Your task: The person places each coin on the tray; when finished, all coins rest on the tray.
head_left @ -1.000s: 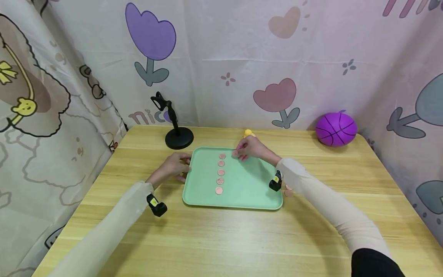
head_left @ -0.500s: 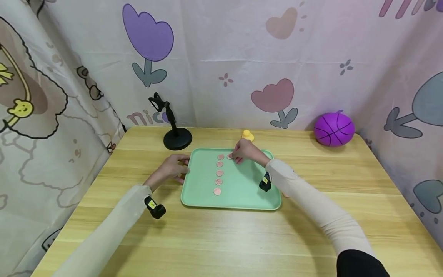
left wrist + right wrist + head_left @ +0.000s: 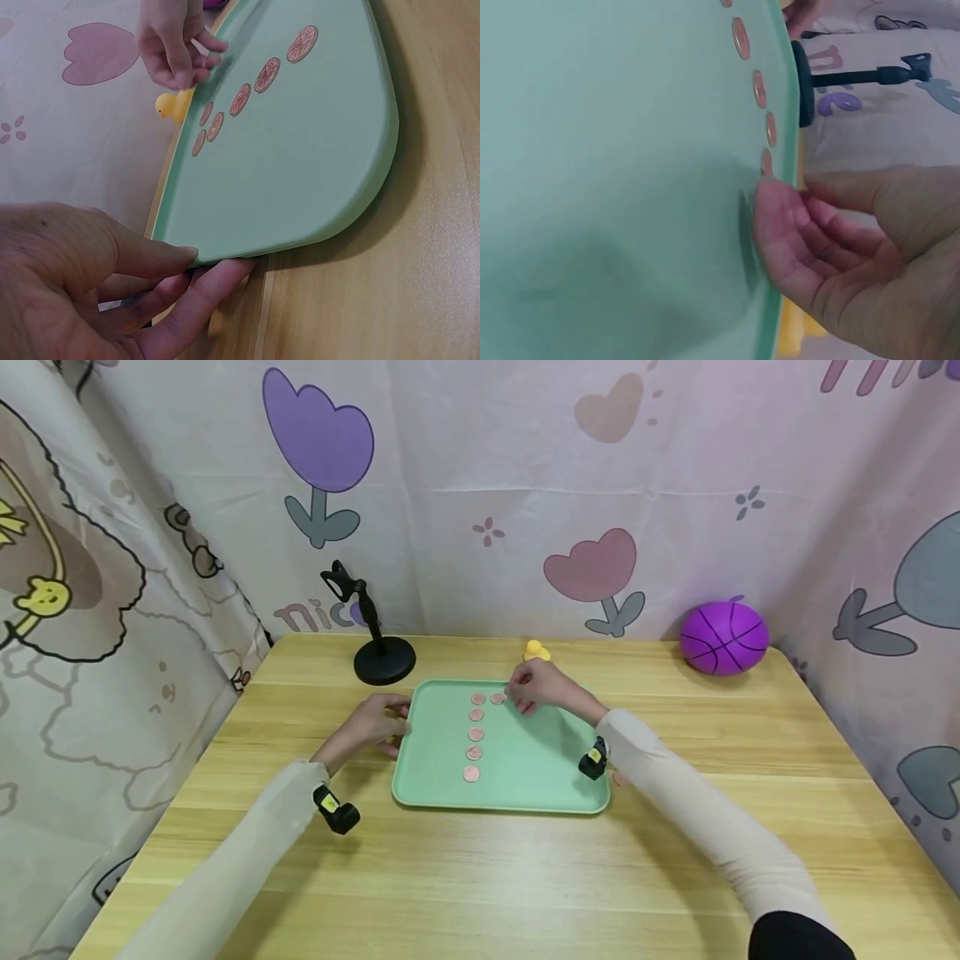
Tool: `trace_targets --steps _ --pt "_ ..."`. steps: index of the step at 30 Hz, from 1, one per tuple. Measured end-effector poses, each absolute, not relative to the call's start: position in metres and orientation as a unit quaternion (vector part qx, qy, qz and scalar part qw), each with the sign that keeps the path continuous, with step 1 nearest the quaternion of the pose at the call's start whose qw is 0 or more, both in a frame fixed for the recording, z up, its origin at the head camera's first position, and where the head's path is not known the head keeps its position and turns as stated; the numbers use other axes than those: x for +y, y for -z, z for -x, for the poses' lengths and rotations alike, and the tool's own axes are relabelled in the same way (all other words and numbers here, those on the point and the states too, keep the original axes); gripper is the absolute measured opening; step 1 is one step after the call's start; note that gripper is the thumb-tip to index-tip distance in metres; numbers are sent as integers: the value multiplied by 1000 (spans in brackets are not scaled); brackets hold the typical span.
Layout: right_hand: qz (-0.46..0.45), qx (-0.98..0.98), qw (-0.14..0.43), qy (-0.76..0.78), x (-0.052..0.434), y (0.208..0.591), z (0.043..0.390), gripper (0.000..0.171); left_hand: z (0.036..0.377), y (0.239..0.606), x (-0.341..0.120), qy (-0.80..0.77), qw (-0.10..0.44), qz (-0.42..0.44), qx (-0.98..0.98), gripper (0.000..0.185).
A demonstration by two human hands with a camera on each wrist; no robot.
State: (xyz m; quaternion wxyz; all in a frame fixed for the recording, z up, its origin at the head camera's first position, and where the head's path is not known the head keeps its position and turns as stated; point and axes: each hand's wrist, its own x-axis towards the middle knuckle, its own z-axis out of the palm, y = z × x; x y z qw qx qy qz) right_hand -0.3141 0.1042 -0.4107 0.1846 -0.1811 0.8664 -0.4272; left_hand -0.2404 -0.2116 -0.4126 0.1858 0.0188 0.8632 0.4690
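1. Green tray [image 3: 525,768] sits mid-table [image 3: 480,877] in my head view. Five coins [image 3: 475,734] run in a column down its left half, and a sixth coin [image 3: 497,698] lies just right of the top one. My right hand [image 3: 542,686] hovers over the tray's far edge, fingertips beside that sixth coin; from here I cannot tell whether they touch it. My left hand [image 3: 372,722] rests at the tray's left edge. A duck [image 3: 536,650] stands behind the tray, a black stand [image 3: 377,643] at far left, a purple ball [image 3: 723,637] at far right.

2. Left wrist view: my left hand [image 3: 97,292] has its thumb on the tray [image 3: 300,165] rim and its fingers tucked under the edge, so it pinches the tray. The coins [image 3: 255,86] line up across the tray; the right hand [image 3: 176,45] hangs above the far end, next to the duck [image 3: 174,105].

3. Right wrist view: my right hand [image 3: 840,247] shows loosely curled fingers holding nothing, fingertips just at the tray [image 3: 615,187] surface near the end of the coin row [image 3: 759,88]. The stand [image 3: 840,75] shows beyond the rim.
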Motion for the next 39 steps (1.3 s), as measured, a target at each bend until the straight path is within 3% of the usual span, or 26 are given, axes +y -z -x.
trace_targets --steps 16,27,31,39 --pt "211 885 143 389 182 393 300 7 240 412 -215 -474 183 -19 861 60" --pt "269 900 98 329 228 385 271 3 237 414 -216 -478 179 -16 860 59" --pt "274 911 107 290 243 384 264 7 239 414 -215 -480 178 -16 859 59" --pt "279 911 165 257 273 399 256 29 240 415 -213 -482 176 -24 858 58"
